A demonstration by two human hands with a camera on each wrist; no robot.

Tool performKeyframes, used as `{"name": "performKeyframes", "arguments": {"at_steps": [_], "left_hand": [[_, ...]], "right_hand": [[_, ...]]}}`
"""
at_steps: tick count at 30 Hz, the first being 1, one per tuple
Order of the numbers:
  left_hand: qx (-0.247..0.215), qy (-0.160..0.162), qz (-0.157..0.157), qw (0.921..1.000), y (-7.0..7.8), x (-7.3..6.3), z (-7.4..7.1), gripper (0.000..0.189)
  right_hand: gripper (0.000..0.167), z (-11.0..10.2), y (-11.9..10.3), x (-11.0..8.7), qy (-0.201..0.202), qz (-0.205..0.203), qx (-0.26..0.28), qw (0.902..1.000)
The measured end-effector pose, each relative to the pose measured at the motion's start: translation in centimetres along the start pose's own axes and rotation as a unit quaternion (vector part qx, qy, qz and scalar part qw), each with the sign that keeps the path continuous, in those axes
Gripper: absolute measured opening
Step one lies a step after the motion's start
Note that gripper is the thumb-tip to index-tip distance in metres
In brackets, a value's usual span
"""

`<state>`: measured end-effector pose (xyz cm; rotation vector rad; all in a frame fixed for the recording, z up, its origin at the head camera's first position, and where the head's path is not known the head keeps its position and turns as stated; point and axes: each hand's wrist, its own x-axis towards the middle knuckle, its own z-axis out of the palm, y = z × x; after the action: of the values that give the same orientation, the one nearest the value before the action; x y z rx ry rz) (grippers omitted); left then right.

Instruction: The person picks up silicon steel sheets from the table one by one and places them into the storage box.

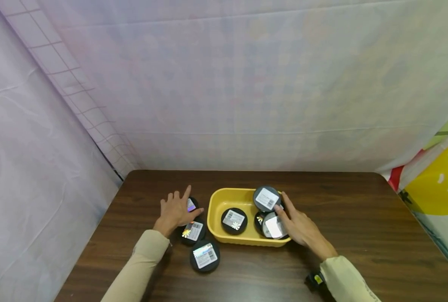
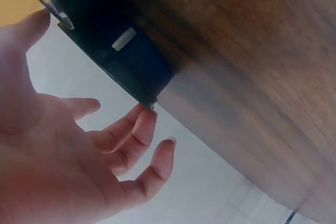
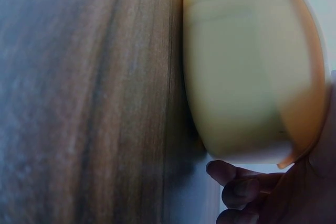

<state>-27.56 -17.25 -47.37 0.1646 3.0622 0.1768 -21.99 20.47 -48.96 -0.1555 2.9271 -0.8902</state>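
My left hand (image 1: 176,212) spreads over a black disc (image 1: 191,204) with a barcode label, left of the yellow basin (image 1: 217,197). In the left wrist view, bent fingertips touch the edge of a dark disc (image 2: 131,61). Two more labelled black discs, a middle one (image 1: 194,231) and a nearer one (image 1: 205,256), lie below that hand. My right hand (image 1: 303,226) is at the basin's right end, its thumb against a grey-topped disc (image 1: 266,198) and its index finger straight along the rim. Its other fingers hang outside the basin wall (image 3: 236,77), loosely bent.
Inside the basin, one black disc (image 1: 234,221) lies left of centre, and a shiny-labelled disc (image 1: 274,226) overlaps others at the right. A small black object with a yellow mark (image 1: 314,280) is by the right sleeve. White cloth (image 1: 246,84) hangs behind the wooden table (image 1: 360,218).
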Motion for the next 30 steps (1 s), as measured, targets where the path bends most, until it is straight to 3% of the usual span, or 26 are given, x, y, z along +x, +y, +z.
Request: {"name": "performKeyframes", "arguments": {"at_steps": [19,30], "left_hand": [[-0.019,-0.021,-0.023,0.9993,0.0,0.2,1.3,0.102],[-0.029,-0.027,-0.027,0.9989,-0.2,0.2,1.4,0.095]], "right_hand": [[0.075,-0.1,0.0,-0.3,-0.002,0.005,0.001,1.0],[0.076,-0.1,0.0,-0.3,-0.004,0.006,0.002,1.0]]}}
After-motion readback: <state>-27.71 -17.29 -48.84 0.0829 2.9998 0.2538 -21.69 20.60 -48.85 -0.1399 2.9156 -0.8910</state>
